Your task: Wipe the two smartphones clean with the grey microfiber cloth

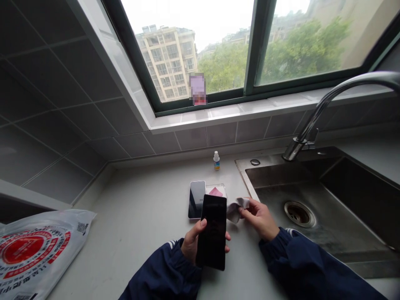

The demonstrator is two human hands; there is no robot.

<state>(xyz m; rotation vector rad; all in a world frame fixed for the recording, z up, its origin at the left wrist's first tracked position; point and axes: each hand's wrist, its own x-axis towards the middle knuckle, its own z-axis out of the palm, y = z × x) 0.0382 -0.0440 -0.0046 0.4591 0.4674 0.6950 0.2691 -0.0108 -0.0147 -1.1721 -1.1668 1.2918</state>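
A black smartphone [213, 233] is gripped in my left hand [193, 238], thumb along one long edge and fingertips round the other, its dark screen facing me. Just right of it, my right hand [258, 214] pinches a crumpled pale grey cloth [235, 211] between thumb and fingers. Behind the held phone a second phone [196, 196] with a light rim lies flat on the counter. Beside that phone lies a clear case [221, 189] with a pink piece [215, 191] on it, both partly hidden by the black phone. A small white-capped bottle [216, 161] stands upright farther back.
To the right is a steel sink [250, 183] with a drain [299, 213] and a curved chrome faucet [321, 100]. A printed plastic bag [40, 246] lies at the left on the pale counter [140, 208]. A window with a dark frame [250, 50] rises behind the counter.
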